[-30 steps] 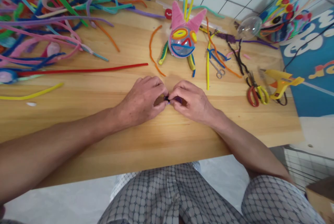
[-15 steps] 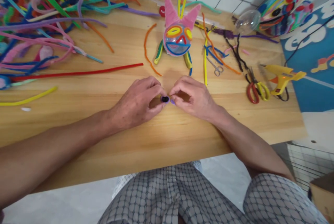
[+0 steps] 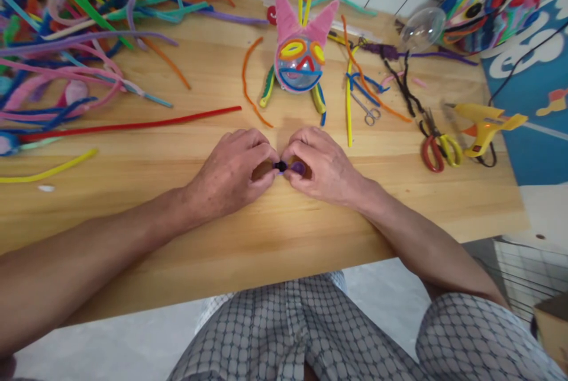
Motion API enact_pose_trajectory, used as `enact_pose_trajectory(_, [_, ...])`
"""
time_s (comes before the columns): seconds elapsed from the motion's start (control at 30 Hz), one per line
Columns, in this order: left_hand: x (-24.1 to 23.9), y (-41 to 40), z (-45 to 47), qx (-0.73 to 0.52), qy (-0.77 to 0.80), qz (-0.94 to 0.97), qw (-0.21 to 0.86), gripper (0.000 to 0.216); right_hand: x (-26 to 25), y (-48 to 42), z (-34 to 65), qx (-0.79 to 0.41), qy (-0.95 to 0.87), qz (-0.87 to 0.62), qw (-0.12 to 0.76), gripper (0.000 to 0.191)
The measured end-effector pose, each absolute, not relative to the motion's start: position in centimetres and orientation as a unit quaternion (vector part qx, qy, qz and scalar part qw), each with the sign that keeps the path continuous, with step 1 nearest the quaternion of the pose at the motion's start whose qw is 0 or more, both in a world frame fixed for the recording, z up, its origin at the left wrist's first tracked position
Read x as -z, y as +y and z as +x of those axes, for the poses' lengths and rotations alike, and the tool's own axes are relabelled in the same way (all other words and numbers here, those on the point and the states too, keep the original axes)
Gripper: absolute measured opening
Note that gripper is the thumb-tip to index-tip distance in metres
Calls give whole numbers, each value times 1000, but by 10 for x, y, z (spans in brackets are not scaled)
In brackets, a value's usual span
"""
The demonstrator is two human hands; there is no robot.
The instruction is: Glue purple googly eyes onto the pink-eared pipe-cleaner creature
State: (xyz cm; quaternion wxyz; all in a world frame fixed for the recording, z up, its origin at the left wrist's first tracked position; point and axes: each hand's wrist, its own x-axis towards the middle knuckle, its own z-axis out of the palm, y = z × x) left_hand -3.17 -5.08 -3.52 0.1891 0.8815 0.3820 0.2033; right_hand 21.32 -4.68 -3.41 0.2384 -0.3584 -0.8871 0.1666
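My left hand [image 3: 233, 163] pinches one end of a small black-and-purple pipe cleaner piece [image 3: 281, 166] between thumb and fingers. From the other side my right hand [image 3: 323, 163] closes on the same piece, and a purple rounded part [image 3: 297, 167] shows inside its curled fingers. The fingertips of both hands nearly meet over the table. Fingers partly hide the piece, so its full shape cannot be made out. Just beyond the hands stands a clear ball figure [image 3: 300, 73] with pink ears, yellow-and-orange eyes, a red nose and a blue mouth.
A heap of coloured pipe cleaners [image 3: 89, 26] covers the left back of the wooden table [image 3: 213, 257]. A red pipe cleaner [image 3: 146, 123] lies left of the hands. To the right are scissors [image 3: 437, 150], small scissors [image 3: 371, 115], a yellow glue gun [image 3: 483, 123] and a clear dome [image 3: 423, 29].
My right hand has moved slightly left, against my left fingertips. More of the purple part now shows inside its grip, and less of the black part is visible. The view has shifted a little.
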Motion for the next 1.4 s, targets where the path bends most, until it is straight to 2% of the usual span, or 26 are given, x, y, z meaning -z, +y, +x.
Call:
enact_pose_trajectory(0.3, [37,-51,-31,-209,382,881,182,9,36,-47,212,-165,-886,-357,247,10])
enact_pose_trajectory(0.47, [35,-52,-35,-236,333,888,213,17,38,-46,212,-156,-887,-358,245,8])
enact_pose_trajectory(0.63, [37,-50,-40,-216,314,908,173,22,36,-46,212,-147,-893,-349,243,7])
enact_pose_trajectory(0.77, [37,-48,-41,-207,314,909,182,24,36,-46,212,-156,-891,-355,235,7])
enact_pose_trajectory(1.4, [36,-48,-40,-212,302,913,174,24,38,-45,211,-155,-894,-351,231,7])
